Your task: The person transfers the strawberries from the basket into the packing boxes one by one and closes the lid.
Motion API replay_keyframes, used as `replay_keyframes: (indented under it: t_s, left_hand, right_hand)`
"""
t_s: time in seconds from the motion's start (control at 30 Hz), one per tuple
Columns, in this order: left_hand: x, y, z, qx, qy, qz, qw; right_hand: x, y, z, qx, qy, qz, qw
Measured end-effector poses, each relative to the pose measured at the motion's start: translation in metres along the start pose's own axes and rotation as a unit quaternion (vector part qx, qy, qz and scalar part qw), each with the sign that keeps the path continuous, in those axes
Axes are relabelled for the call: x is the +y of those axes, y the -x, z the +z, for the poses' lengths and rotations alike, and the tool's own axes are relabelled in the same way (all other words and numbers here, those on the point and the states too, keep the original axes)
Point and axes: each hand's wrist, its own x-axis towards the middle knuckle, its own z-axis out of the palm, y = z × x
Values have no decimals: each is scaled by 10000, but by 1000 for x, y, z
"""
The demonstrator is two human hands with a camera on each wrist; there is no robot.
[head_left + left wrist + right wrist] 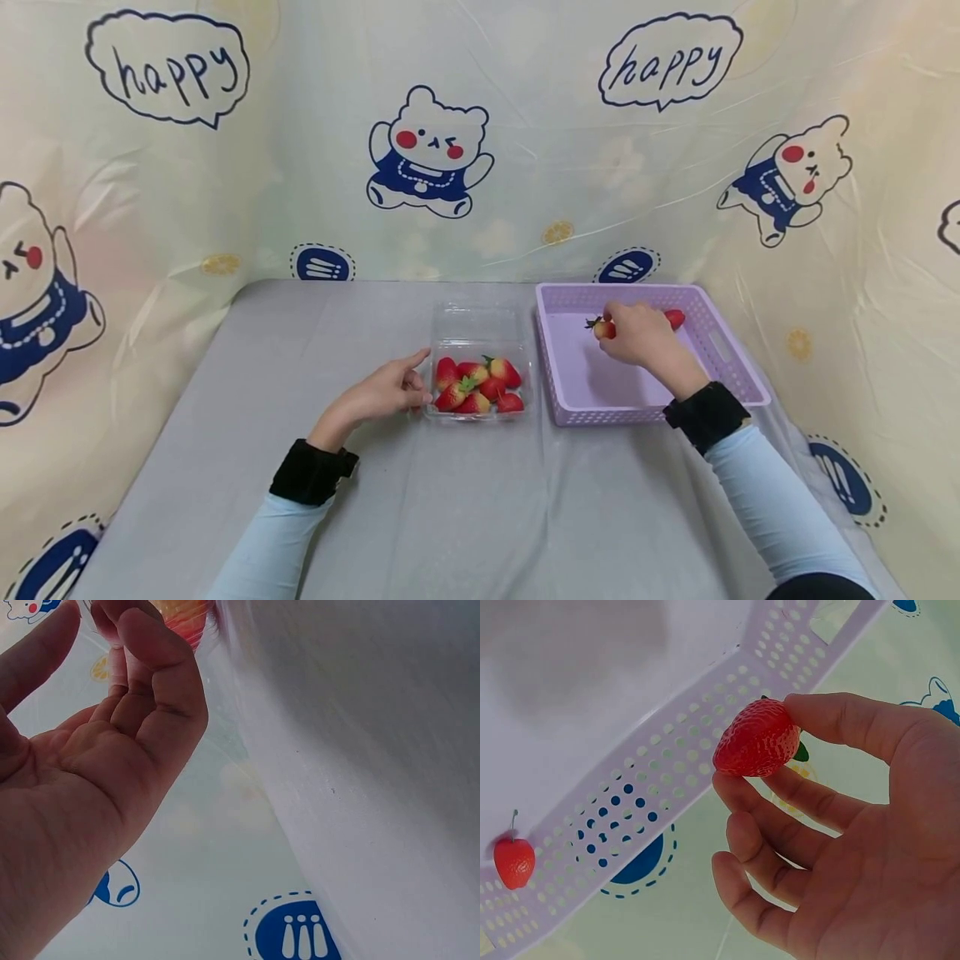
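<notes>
My right hand [641,337] pinches a strawberry [757,739] between thumb and fingertips, over the purple basket [600,414]. In the head view the same strawberry [603,329] shows its pale yellow end and green leaves on the left of the fingers. My left hand [382,390] rests its fingertips against the left side of a clear plastic box [480,417], whose hinged lid [476,321] stands open at the back. Several red strawberries [472,404] lie in the box. In the left wrist view the fingers of the left hand [112,750] are loosely bent beside the box.
Another red fruit [675,318] with a thin stem lies in the basket near its far right wall. Box and basket stand side by side on a grey cloth [450,517]. A printed curtain [525,167] hangs behind and along both sides.
</notes>
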Motion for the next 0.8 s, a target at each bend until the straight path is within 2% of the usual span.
replay_keyframes:
  t_s: [0.5, 0.8]
  left_hand:
    - [-1, -1, -1, -20, -36, 125, 9999]
    - [0, 0, -1, -11, -14, 73, 10000]
  right_hand:
    - [-11, 7, 1, -78, -194, -175, 9996]
    - [-22, 12, 3, -47, -245, -250, 9994]
